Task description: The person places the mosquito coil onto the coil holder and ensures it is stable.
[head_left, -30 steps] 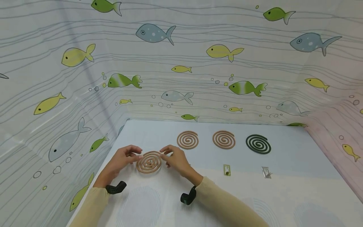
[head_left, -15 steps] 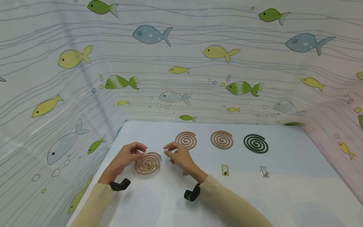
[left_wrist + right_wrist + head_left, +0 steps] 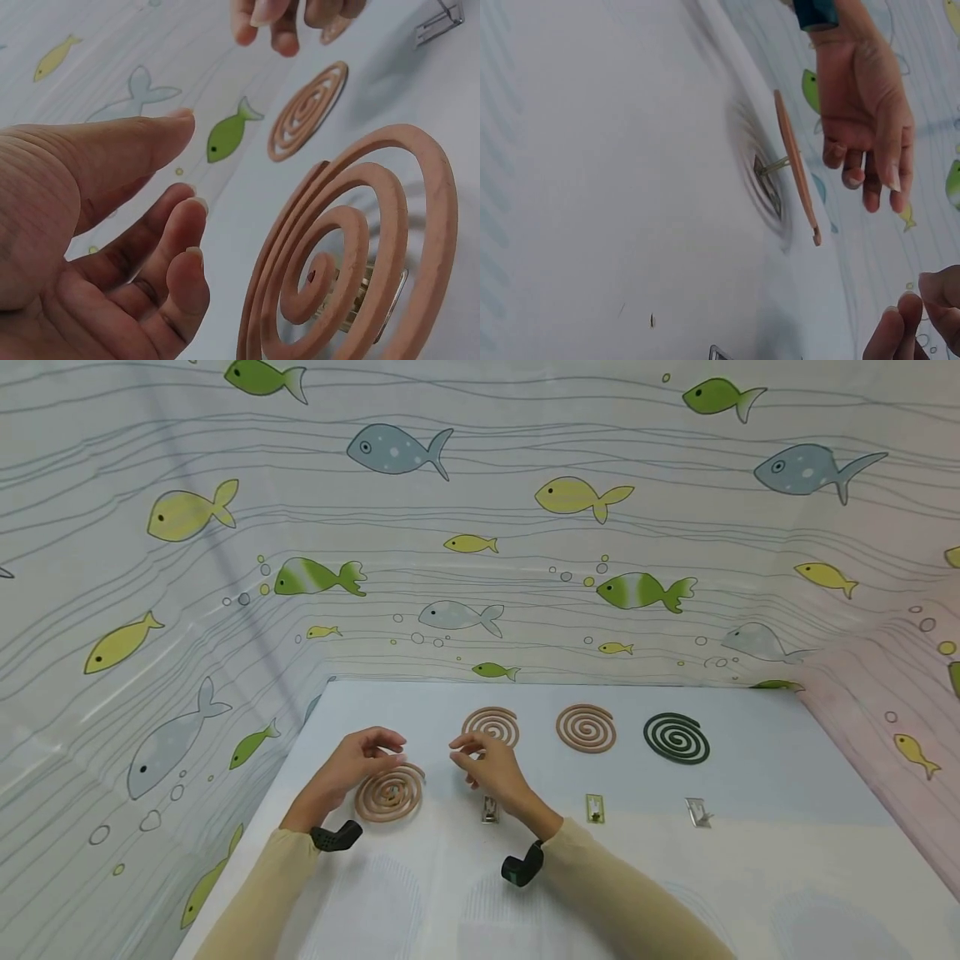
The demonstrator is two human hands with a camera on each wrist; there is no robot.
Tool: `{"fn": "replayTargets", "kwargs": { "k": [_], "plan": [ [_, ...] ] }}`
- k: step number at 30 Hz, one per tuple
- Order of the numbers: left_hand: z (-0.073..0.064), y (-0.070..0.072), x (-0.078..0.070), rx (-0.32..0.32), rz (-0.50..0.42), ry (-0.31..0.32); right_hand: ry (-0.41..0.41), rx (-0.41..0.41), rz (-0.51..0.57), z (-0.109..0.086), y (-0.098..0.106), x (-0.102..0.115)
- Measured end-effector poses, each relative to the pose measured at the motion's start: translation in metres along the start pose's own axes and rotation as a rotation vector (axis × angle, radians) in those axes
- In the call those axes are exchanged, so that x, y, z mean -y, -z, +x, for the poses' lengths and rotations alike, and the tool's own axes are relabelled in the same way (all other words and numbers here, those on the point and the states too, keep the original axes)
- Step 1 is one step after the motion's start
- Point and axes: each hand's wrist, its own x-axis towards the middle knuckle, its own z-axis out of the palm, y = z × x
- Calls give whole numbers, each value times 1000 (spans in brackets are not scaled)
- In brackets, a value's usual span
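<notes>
A brown mosquito coil [image 3: 392,792] is propped on a small metal stand [image 3: 351,300] at the left of the table. Seen from the right wrist, the coil [image 3: 796,165] sits raised off the surface on the stand's upright prong. My left hand [image 3: 358,768] hovers just behind the coil, fingers loosely bent, thumb apart from them, holding nothing. To the right of the coil, my right hand [image 3: 491,768] hangs in the air with relaxed, bent fingers and nothing in them. It partly covers a second brown coil [image 3: 491,717] lying behind it.
Farther right along the back lie another brown coil [image 3: 585,727] and a dark green coil [image 3: 677,739]. In front of them are a silver stand [image 3: 490,810], a gold-toned stand [image 3: 595,808] and another silver stand [image 3: 699,813]. Fish-printed cloth walls [image 3: 525,568] enclose the table.
My right hand has let go of the coil and moved off to the right. My left hand has come away from the coil's left edge, shifting right and up. The coil stays on its stand.
</notes>
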Motion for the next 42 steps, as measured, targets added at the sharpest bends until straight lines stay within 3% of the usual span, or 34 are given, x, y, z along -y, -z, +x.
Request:
{"fn": "replayTargets", "kwargs": {
  "k": [17,27,35,42],
  "plan": [
    [19,-15,-5,27,23,-1,-53,-77,-3,13,26,-19],
    [33,-24,-7,36,92,-15,-50,-121,-9,19,35,-35],
    [44,-33,-9,52,70,-23,-101,-144,-2,23,40,-40],
    [52,-39,-10,45,48,23,-130,-153,1,25,41,-41]
  ]
}}
